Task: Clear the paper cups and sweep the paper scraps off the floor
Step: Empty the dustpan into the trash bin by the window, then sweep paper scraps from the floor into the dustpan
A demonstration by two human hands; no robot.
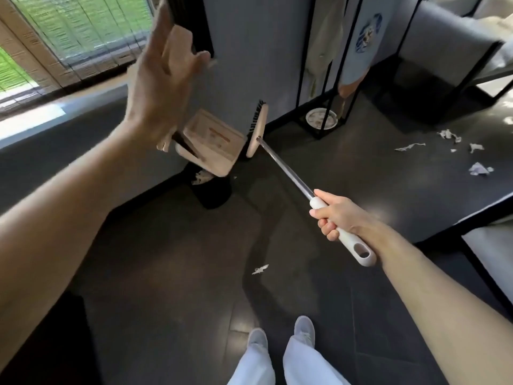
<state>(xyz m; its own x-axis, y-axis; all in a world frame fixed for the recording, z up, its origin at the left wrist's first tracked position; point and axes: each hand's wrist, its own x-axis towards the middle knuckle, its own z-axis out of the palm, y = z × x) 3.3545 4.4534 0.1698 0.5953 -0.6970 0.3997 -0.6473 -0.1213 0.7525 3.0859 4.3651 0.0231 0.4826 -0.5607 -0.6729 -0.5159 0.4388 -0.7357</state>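
The right hand (pixel 336 215) curls its fingers round the broom (pixel 256 132) by its white grip. The left hand (pixel 161 79) spreads straight fingers beside the dustpan (pixel 211 143). The paper scraps (pixel 477 169) look feather-light, apt to scatter.

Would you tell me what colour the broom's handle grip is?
The plastic handle grip is white, clearest in the head view.

Broom (pixel 288 165): beige head, black bristles, silver shaft, white handle. Dustpan (pixel 211 145): beige. Bin (pixel 213 193) beyond the right grip (pixel 337 215): black. Paper scraps (pixel 477 169) right of that grip: white. Floor (pixel 166 259): dark grey, glossy tiles. Rack (pixel 330 79): black frame. Plate (pixel 321 118): white, faintly mottled. Wall (pixel 249 51): grey-blue. Trousers (pixel 305 365): white. Shoes (pixel 304 327): grey.
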